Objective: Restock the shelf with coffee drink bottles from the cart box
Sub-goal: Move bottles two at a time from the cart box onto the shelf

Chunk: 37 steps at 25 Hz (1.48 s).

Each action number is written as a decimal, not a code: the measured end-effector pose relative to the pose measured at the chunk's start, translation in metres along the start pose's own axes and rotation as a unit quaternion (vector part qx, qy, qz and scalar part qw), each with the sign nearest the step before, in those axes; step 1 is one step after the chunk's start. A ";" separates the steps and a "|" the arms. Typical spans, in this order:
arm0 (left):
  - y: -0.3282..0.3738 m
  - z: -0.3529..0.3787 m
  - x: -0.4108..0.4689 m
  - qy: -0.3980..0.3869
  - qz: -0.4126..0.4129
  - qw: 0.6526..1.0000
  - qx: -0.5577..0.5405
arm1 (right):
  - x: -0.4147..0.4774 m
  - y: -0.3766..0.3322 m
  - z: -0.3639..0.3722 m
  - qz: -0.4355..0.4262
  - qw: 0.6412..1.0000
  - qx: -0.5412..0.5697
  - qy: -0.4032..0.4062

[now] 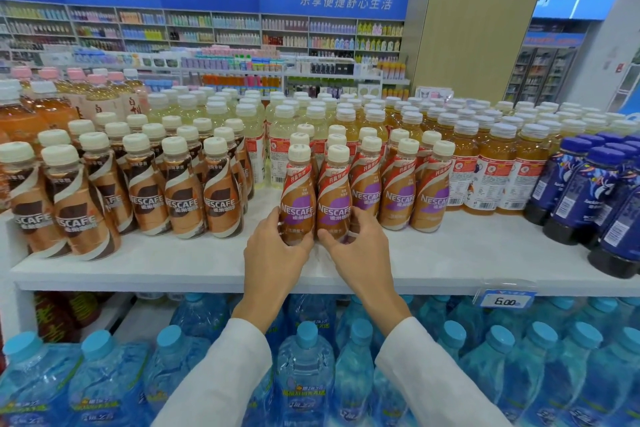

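Note:
Two red-and-purple Nescafe coffee bottles stand side by side at the front of the white top shelf (180, 269). My left hand (277, 248) wraps the base of the left coffee bottle (298, 198). Around the base of the right coffee bottle (335, 199) is my right hand (358, 248). Both bottles are upright and rest on the shelf. More bottles of the same kind (398, 191) stand in rows just behind and to the right. The cart box is not in view.
Brown-and-white Nescafe bottles (180, 198) fill the shelf to the left. Orange drink bottles (498, 166) and dark blue bottles (588, 191) stand to the right. Pale yellow bottles (284, 128) stand behind. Blue water bottles (304, 367) crowd the lower shelf. A price tag (507, 300) hangs on the edge.

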<state>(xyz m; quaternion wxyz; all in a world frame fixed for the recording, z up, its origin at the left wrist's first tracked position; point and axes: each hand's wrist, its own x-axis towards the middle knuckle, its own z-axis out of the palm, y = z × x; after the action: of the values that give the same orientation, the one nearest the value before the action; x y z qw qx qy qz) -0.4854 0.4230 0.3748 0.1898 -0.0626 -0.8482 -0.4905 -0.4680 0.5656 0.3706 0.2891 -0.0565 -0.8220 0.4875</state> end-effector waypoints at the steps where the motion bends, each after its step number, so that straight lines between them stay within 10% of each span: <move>1: 0.000 0.000 -0.001 -0.004 0.002 1.000 0.005 | -0.001 -0.001 -0.002 -0.007 1.000 0.003 -0.001; 17: -0.038 -0.080 -0.242 0.088 -0.167 0.982 0.008 | -0.207 0.018 -0.057 0.010 0.975 0.102 -0.198; 37: -0.177 -0.303 -0.572 0.348 -0.510 0.785 -0.045 | -0.492 -0.029 0.135 0.165 0.813 0.051 -0.557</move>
<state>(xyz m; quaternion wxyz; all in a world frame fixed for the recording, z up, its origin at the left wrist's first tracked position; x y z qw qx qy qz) 0.0675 0.1190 0.1476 0.1909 0.5456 -0.6103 -0.5416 -0.1275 0.2624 0.1403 -0.3001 0.1049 -0.7946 0.5172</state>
